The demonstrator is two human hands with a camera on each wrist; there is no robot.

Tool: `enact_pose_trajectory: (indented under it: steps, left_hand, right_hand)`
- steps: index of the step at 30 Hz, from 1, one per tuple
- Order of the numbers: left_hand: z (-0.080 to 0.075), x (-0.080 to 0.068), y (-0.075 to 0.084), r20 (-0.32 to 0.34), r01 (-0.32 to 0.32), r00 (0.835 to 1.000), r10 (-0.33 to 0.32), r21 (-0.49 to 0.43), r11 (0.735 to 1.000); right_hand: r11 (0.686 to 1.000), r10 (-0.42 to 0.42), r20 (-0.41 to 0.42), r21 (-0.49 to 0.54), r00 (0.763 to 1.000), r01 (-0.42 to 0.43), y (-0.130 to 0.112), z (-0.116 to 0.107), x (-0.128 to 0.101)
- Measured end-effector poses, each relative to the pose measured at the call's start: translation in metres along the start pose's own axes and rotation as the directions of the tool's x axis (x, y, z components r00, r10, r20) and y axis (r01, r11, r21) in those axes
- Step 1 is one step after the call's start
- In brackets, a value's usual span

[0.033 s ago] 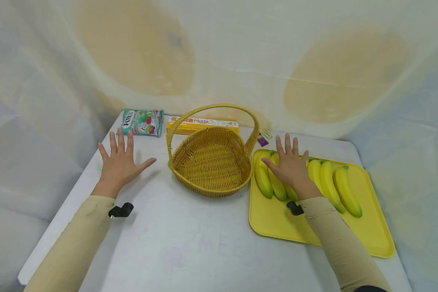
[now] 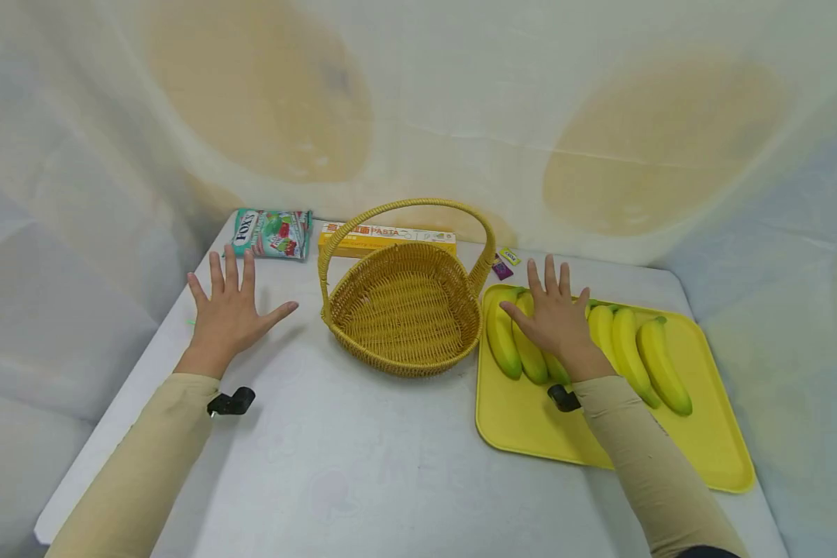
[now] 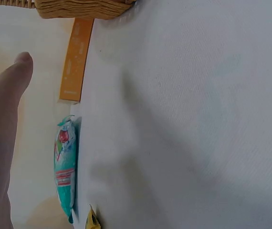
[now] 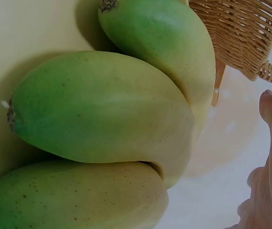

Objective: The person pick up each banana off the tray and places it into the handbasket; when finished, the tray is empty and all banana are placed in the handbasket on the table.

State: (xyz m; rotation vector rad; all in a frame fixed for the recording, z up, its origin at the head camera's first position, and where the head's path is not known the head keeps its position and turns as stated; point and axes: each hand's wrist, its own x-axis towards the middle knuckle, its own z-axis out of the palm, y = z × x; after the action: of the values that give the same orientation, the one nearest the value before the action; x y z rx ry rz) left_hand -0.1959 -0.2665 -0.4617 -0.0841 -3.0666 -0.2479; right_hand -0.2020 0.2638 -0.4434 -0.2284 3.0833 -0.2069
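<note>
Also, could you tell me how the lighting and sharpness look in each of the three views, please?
Head view: soft, even light, only faint shadows beside the left hand and basket; the edges bow from a wide lens. Left wrist view: dimmer, with the thumb blurred close to the lens. Right wrist view: dark and greenish, the bananas filling the frame at close range.

White-clothed table [image 2: 363, 473] against pale, yellow-blotched draped walls [image 2: 460, 101].

Soft even light, faint shadows, edge distortion.
</note>
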Motion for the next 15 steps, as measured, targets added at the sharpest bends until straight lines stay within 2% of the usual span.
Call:
enact_pose_trajectory:
  steps: [15]
  left_hand:
    - [-0.0026, -0.0044, 0.0, 0.009, 0.006, 1.0, -0.007, 0.011, 1.0]
  right_hand:
    - [1.0, -0.004, -0.016, -0.007, 1.0, 0.004, 0.0007, -0.0054, -0.0055]
